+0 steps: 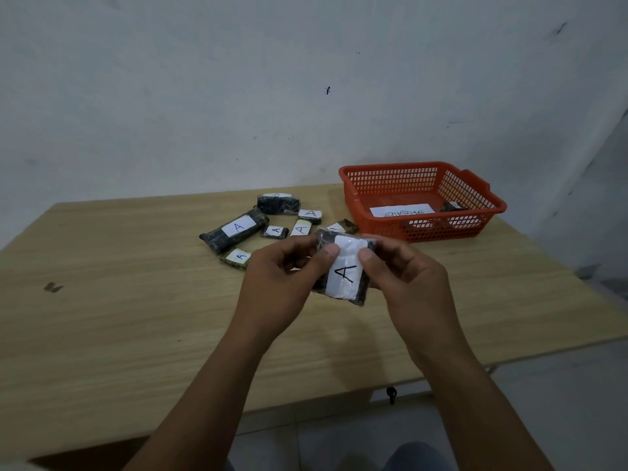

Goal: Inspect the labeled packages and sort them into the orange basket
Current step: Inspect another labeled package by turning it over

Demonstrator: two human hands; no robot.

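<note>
Package, a dark, crinkly film-wrapped slab with a white paper label marked A, sits pinched between your left hand and right hand above the wood-grain table, thumbs hiding its upper corners, near the orange basket of plastic mesh

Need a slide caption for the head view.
Both hands, left and right, hold an A-labeled package near the orange basket.
</note>
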